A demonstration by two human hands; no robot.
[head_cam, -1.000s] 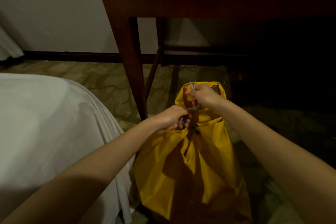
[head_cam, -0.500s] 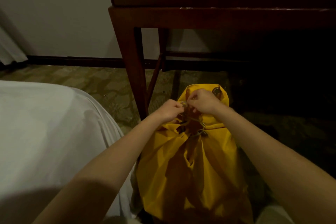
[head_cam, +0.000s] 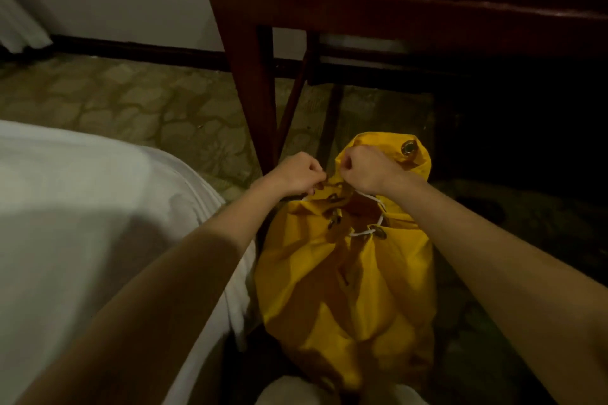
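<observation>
A yellow drawstring bag (head_cam: 345,273) stands on the patterned floor (head_cam: 131,102) at six o'clock, just beside a white bed (head_cam: 82,223) at eight o'clock. The left hand (head_cam: 297,174) and right hand (head_cam: 368,169), fingers curled tight, each grip the bag's rim. A white cord (head_cam: 362,233) laces its eyelets. A dark wooden table (head_cam: 394,10) stands at one o'clock.

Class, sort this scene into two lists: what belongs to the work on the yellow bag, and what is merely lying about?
In the job: bag; cord; left hand; right hand, both at the bag's mouth.
Lying about: sheet; table; carpet; curtain.
</observation>
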